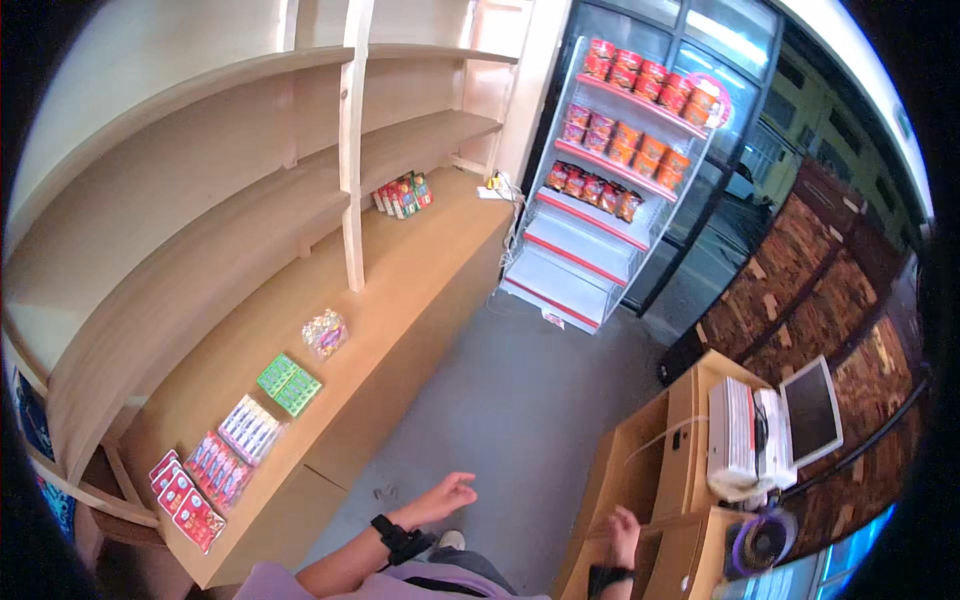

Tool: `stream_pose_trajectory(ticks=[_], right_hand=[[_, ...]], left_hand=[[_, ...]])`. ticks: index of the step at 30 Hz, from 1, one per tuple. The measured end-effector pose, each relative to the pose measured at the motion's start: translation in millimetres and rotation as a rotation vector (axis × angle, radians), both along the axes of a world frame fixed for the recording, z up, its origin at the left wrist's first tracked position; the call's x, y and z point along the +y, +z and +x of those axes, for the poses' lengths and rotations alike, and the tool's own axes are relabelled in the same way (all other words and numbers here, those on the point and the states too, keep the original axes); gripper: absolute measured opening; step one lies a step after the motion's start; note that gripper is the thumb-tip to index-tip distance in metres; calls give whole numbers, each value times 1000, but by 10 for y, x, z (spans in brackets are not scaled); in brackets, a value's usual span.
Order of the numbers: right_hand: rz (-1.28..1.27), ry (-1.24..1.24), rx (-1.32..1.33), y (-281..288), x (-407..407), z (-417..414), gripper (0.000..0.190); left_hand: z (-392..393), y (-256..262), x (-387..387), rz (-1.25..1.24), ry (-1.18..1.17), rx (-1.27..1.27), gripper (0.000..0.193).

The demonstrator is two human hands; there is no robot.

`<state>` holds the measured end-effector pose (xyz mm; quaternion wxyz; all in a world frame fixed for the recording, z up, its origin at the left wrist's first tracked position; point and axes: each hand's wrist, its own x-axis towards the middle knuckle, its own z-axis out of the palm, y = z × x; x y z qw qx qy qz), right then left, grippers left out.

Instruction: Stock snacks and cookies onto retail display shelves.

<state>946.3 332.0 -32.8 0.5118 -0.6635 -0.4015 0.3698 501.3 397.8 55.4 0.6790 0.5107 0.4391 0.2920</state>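
My left hand (444,498), with a black strap and device at the wrist, hovers over the grey floor, holding nothing, its fingers apart. My right hand (622,531) is beside the wooden counter at the right, slightly blurred; its fingers look bent and I cannot tell whether it holds anything. On the long wooden counter to the left lie red packets (189,506), pink-red packs (219,469), white-and-blue packs (250,429), green boxes (290,384) and a clear bag of wrapped sweets (325,333). Farther along stand red and green packets (403,196).
Wooden shelves (285,180) with an upright post rise behind the long counter. A white metal rack (585,247) holds red and orange tubs and snack bags by the glass door. At the right, a white machine with a screen (811,412) and a small fan (763,541) stand on the wooden cabinet.
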Motion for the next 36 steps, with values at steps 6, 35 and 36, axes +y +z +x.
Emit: stream_pose_trajectory(ticks=[6, 35, 36], right_hand=[[147, 323, -220, 1246, 2849, -733, 26], [771, 1456, -810, 811, 10065, -4580, 51], [802, 1517, -793, 1013, 10206, -4879, 51]], left_hand=[[-143, 48, 1301, 28, 203, -36, 42], [-1097, 148, 5972, -153, 1225, 2, 38], [-1042, 180, 6038, -191, 1320, 17, 37]])
